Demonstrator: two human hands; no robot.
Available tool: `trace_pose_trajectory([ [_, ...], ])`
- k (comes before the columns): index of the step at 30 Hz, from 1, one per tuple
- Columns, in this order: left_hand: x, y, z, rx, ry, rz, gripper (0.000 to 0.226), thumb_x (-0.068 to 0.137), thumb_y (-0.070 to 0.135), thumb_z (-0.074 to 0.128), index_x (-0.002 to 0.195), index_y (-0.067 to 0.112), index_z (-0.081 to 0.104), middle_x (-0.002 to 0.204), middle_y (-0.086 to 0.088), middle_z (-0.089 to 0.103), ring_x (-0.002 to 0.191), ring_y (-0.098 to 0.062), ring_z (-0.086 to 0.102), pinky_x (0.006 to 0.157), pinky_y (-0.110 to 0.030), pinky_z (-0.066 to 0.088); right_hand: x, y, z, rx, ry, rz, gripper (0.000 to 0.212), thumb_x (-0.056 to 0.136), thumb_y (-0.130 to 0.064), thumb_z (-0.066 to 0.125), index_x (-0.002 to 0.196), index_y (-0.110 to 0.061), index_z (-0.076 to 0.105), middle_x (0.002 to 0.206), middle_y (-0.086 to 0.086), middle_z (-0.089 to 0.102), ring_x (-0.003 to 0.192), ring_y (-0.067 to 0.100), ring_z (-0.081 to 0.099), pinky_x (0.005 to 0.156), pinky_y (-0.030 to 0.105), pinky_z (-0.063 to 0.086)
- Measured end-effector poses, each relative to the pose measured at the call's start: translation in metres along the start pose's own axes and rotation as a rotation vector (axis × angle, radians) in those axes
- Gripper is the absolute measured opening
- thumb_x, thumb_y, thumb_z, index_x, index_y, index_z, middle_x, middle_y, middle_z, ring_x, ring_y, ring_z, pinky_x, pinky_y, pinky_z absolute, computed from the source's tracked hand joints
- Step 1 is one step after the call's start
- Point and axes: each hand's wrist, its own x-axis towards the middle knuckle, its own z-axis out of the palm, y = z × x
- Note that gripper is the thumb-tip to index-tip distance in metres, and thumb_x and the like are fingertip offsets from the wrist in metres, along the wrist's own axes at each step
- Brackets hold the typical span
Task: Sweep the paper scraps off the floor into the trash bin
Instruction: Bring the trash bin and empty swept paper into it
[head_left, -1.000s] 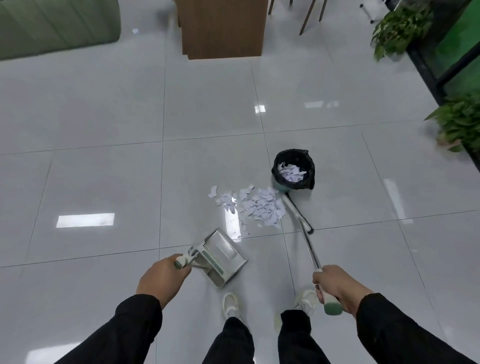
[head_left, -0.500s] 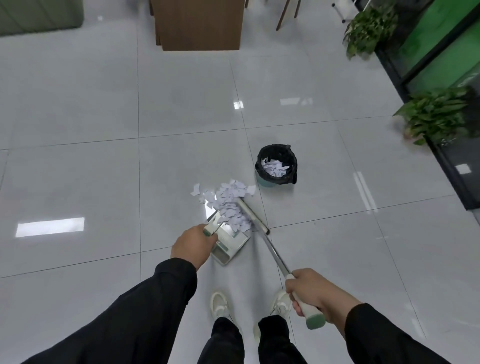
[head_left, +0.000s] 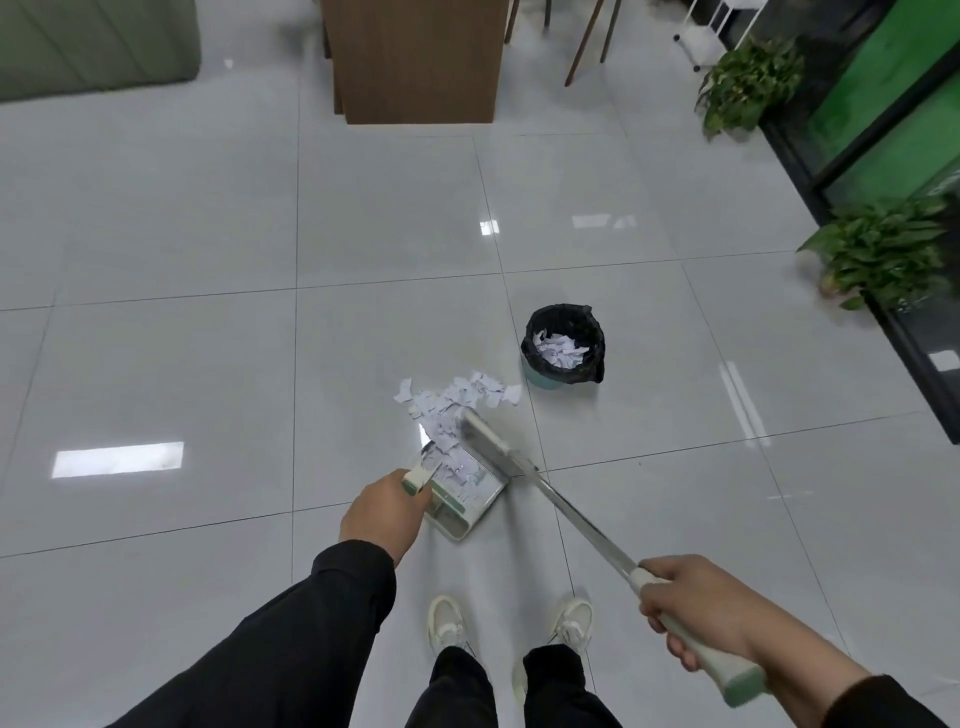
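Observation:
White paper scraps (head_left: 457, 397) lie in a loose pile on the grey tiled floor, and some sit inside the metal dustpan (head_left: 462, 488). My left hand (head_left: 384, 514) grips the dustpan's pale handle, with the pan's mouth against the pile. My right hand (head_left: 696, 608) grips the pale green handle of the broom (head_left: 566, 514), whose flat head rests at the pile's right side by the pan. The trash bin (head_left: 563, 347), lined with a black bag and holding scraps, stands just right of and beyond the pile.
A wooden cabinet (head_left: 415, 62) stands at the far middle, with chair legs to its right. Potted plants (head_left: 878, 254) line a green glass wall on the right. A green sofa (head_left: 93, 41) is at the far left. My shoes (head_left: 447, 623) are below.
The dustpan has moved forward to the pile and scraps now lie in it. The broom head has swept from beside the bin leftward to the pan.

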Motion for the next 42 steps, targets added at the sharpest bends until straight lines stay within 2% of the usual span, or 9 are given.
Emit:
trace_pose_trajectory([
  [3, -0.008, -0.008, -0.004, -0.018, 0.016, -0.02, 0.024, 0.099, 0.05, 0.053, 0.091, 0.029, 0.063, 0.077, 0.008, 0.064, 0.071, -0.014, 0.059, 0.057, -0.029, 0.04, 0.012, -0.018, -0.002, -0.014, 0.044, -0.044, 0.008, 0.085, 0.002, 0.05, 0.084, 0.0, 0.058, 0.068, 0.015, 0.05, 0.045, 0.021, 0.046, 0.044, 0.023, 0.039],
  [7, -0.01, -0.016, -0.01, -0.02, 0.035, -0.059, 0.023, 0.097, 0.048, 0.054, 0.089, 0.028, 0.064, 0.076, 0.005, 0.066, 0.073, -0.019, 0.062, 0.059, -0.03, 0.043, 0.036, -0.046, -0.006, -0.003, 0.091, -0.093, 0.009, 0.086, 0.002, 0.05, 0.081, -0.001, 0.057, 0.068, 0.015, 0.049, 0.043, 0.022, 0.046, 0.044, 0.023, 0.04],
  [18, 0.009, -0.026, -0.02, -0.039, 0.054, -0.082, 0.027, 0.098, 0.05, 0.055, 0.081, 0.029, 0.06, 0.073, 0.006, 0.064, 0.066, -0.012, 0.057, 0.054, -0.028, 0.038, 0.127, -0.086, 0.01, -0.122, 0.12, -0.09, 0.011, 0.085, 0.002, 0.049, 0.095, 0.002, 0.054, 0.075, 0.016, 0.051, 0.041, 0.022, 0.051, 0.048, 0.028, 0.043],
  [26, 0.031, 0.001, -0.016, -0.019, 0.044, -0.071, 0.023, 0.094, 0.047, 0.056, 0.086, 0.026, 0.063, 0.077, 0.004, 0.066, 0.073, -0.02, 0.061, 0.059, -0.029, 0.04, 0.076, -0.053, 0.017, -0.12, -0.013, -0.033, 0.007, 0.084, 0.003, 0.05, 0.085, -0.002, 0.055, 0.07, 0.014, 0.047, 0.042, 0.021, 0.046, 0.044, 0.024, 0.04],
  [29, 0.035, 0.007, -0.02, -0.033, 0.019, -0.064, 0.022, 0.094, 0.043, 0.058, 0.084, 0.023, 0.064, 0.078, 0.003, 0.066, 0.071, -0.018, 0.061, 0.057, -0.028, 0.041, 0.051, -0.039, 0.006, -0.094, -0.063, -0.023, 0.01, 0.081, 0.002, 0.051, 0.089, 0.004, 0.058, 0.069, 0.016, 0.048, 0.044, 0.022, 0.046, 0.045, 0.025, 0.039],
  [34, 0.031, 0.005, -0.025, -0.33, -0.215, -0.138, 0.017, 0.09, 0.031, 0.066, 0.095, 0.015, 0.062, 0.072, -0.007, 0.056, 0.051, -0.022, 0.048, 0.045, -0.025, 0.041, 0.02, -0.025, -0.007, -0.12, -0.111, -0.026, 0.012, 0.08, 0.001, 0.054, 0.089, 0.004, 0.062, 0.067, 0.017, 0.054, 0.046, 0.025, 0.049, 0.044, 0.026, 0.042],
  [36, 0.023, 0.0, -0.03, -0.323, -0.262, -0.117, 0.01, 0.091, 0.024, 0.061, 0.087, 0.015, 0.06, 0.067, -0.005, 0.052, 0.048, -0.019, 0.04, 0.045, -0.023, 0.035, 0.007, -0.021, -0.007, -0.163, -0.091, -0.045, 0.021, 0.076, -0.006, 0.056, 0.091, 0.006, 0.062, 0.067, 0.016, 0.057, 0.048, 0.027, 0.052, 0.044, 0.027, 0.044],
  [39, 0.005, -0.007, -0.029, -0.235, -0.19, -0.059, 0.01, 0.092, 0.02, 0.056, 0.083, 0.016, 0.058, 0.066, 0.004, 0.048, 0.051, -0.015, 0.04, 0.044, -0.021, 0.032, 0.0, -0.015, -0.007, -0.162, -0.056, -0.063, 0.03, 0.072, -0.01, 0.057, 0.096, 0.006, 0.062, 0.066, 0.014, 0.058, 0.049, 0.027, 0.053, 0.045, 0.027, 0.043],
  [42, -0.019, -0.017, -0.022, -0.16, -0.16, -0.023, 0.013, 0.093, 0.022, 0.053, 0.081, 0.025, 0.057, 0.071, 0.004, 0.056, 0.059, -0.014, 0.047, 0.053, -0.029, 0.037, -0.002, -0.015, -0.009, -0.088, -0.02, -0.077, 0.029, 0.078, -0.004, 0.056, 0.103, 0.009, 0.063, 0.065, 0.016, 0.057, 0.047, 0.026, 0.051, 0.044, 0.028, 0.043],
])
